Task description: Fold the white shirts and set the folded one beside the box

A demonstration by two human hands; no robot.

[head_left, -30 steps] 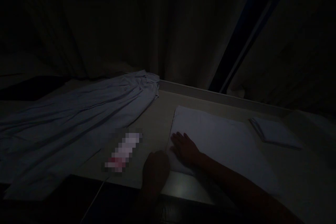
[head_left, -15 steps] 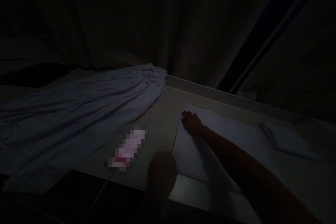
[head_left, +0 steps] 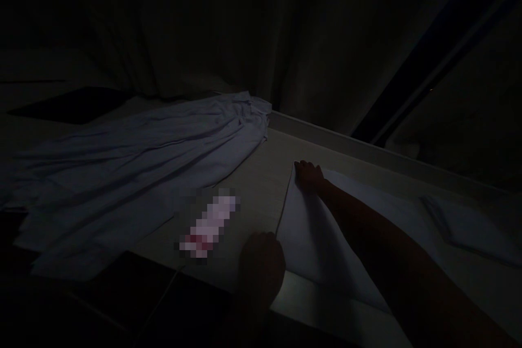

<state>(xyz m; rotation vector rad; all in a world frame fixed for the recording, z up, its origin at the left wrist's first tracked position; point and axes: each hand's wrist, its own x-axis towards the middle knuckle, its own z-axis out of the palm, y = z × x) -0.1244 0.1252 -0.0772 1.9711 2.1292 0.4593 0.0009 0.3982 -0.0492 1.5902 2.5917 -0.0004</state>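
Observation:
In dim light a folded white cloth lies flat on a pale surface. At its far left corner my right hand is closed, the fingers curled over the corner. My left hand is closed at the near left edge of the same cloth; its fingertips are partly hidden, but they appear to pinch the edge. My right forearm crosses above the cloth and shades part of it.
A gathered, creased pale cloth spreads over the left side. Between it and my left hand lies a blurred-out pink and white object. A folded white bundle sits at right. Dark curtains hang behind a low ledge.
My right hand's fingers, more spread on the cloth before, have drawn together at its far left corner. The left hand stays at the near edge. The whole view has shifted slightly.

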